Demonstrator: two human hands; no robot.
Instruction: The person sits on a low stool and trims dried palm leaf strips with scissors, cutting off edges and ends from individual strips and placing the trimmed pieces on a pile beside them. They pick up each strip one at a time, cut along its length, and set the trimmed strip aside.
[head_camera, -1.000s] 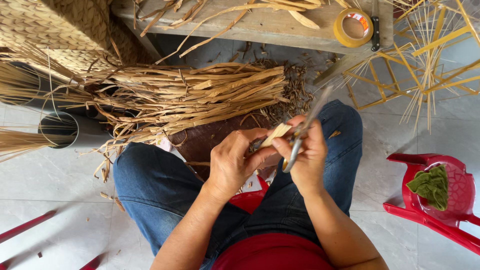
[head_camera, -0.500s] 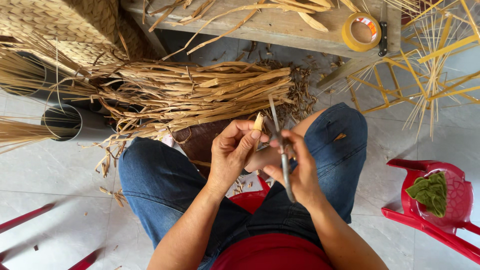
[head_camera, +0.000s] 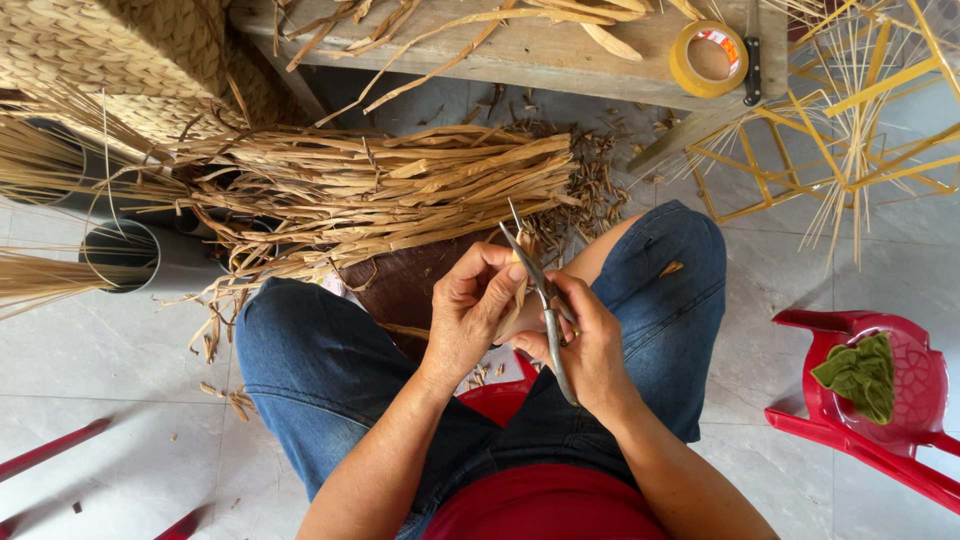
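Observation:
My right hand (head_camera: 590, 345) grips a pair of metal scissors (head_camera: 543, 300), blades pointing up and away from me. My left hand (head_camera: 475, 310) pinches a short strip of dried straw-coloured fibre (head_camera: 518, 300) right against the blades. Both hands are together above my lap, between my knees in blue jeans (head_camera: 330, 370). Just beyond them a large bundle of dried fibre strips (head_camera: 400, 190) lies across the floor.
A wooden bench (head_camera: 560, 45) at the top carries loose strips and a roll of yellow tape (head_camera: 708, 58). Woven baskets (head_camera: 120, 60) and grey tubes (head_camera: 125, 255) stand at left. Yellow wire frames (head_camera: 850, 110) are at right, with a red plastic stool (head_camera: 880, 410) holding green cloth (head_camera: 858, 370).
The scissors have swung from tilted right to nearly upright, blades now against the strip. My hands have drawn closer together and the strip end looks shorter.

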